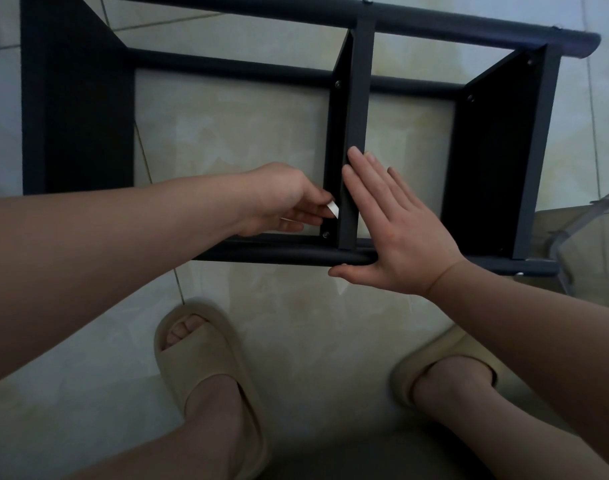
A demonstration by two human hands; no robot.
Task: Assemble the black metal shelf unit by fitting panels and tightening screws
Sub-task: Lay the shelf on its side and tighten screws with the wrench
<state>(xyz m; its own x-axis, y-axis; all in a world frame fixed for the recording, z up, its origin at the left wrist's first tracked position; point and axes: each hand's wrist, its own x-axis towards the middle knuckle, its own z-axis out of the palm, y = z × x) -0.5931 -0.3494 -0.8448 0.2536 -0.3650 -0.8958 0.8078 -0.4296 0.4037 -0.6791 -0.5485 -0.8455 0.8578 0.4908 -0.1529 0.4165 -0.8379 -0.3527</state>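
Here, shelf unit (434, 26) lies on its side on tiled floor (247, 133), mid panel (358, 98) upright btw. its rails; right hand (396, 237): fingers (362, 174) straight, flat against panel edge, thumb by front rail (261, 252), holding nothing; left hand (279, 199): fingers pinch small white piece (333, 209) (tool or tab, can't tell) just above lower screw (325, 234). Tip: brace panel square w/ right hand; seat any tool fully before turning

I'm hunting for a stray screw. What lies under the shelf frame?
Through the open bays of the shelf frame only pale tiled floor shows. The floor beneath the black panels, the flat right hand and the left hand pinching a white tab is covered.
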